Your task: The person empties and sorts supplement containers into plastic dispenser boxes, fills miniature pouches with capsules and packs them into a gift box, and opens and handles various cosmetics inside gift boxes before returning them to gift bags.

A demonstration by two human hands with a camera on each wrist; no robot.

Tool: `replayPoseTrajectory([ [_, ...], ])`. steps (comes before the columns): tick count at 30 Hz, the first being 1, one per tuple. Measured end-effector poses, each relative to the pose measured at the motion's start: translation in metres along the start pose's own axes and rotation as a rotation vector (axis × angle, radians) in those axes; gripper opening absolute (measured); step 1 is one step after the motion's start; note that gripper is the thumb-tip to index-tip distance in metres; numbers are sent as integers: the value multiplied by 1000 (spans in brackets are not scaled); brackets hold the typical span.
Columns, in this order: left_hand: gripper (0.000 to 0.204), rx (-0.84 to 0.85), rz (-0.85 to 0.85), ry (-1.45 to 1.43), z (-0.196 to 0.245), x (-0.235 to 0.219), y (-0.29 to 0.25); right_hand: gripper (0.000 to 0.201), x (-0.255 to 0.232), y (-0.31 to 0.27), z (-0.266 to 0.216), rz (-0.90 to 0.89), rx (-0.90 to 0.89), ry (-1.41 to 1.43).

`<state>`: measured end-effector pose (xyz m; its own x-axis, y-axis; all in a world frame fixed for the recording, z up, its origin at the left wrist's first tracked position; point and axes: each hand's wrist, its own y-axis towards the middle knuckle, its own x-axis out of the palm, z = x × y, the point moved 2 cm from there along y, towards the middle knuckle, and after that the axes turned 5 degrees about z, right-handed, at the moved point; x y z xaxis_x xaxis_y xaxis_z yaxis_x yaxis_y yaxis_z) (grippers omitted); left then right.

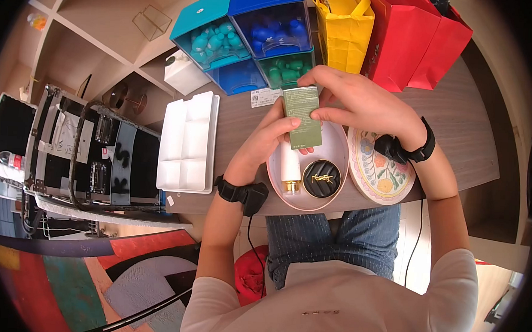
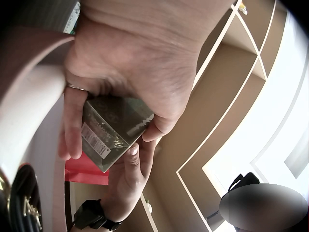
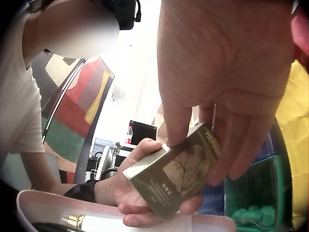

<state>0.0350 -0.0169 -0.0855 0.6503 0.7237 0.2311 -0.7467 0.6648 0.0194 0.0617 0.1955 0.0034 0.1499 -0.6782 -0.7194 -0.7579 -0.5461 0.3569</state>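
Observation:
A small green printed box (image 1: 304, 123) is held above an oval pink-rimmed tray (image 1: 336, 197). The left hand (image 1: 268, 133) grips it from the left and below, thumb on its face; in the right wrist view that hand (image 3: 130, 193) cradles the box (image 3: 176, 171). At the box's upper end, the right hand (image 1: 365, 105) holds its edge with thumb and fingers. In the left wrist view a barcode label shows on the box (image 2: 113, 130). Inside the tray lie a white tube with a gold end (image 1: 290, 167) and a round black compact (image 1: 321, 178).
A floral oval plate (image 1: 383, 172) lies right of the tray. Left stands a white compartment organizer (image 1: 186, 144). Behind are teal (image 1: 205, 12) and blue drawers (image 1: 265, 3), a yellow bag (image 1: 345, 38) and red bags (image 1: 398, 47). A label sheet (image 1: 265, 98) lies near the drawers.

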Motion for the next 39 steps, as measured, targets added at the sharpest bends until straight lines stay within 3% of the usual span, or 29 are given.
replayPoseTrajectory([
  [39, 74, -18, -48, -74, -2, -3, 1, 38, 1, 1, 1, 12, -2, -1],
])
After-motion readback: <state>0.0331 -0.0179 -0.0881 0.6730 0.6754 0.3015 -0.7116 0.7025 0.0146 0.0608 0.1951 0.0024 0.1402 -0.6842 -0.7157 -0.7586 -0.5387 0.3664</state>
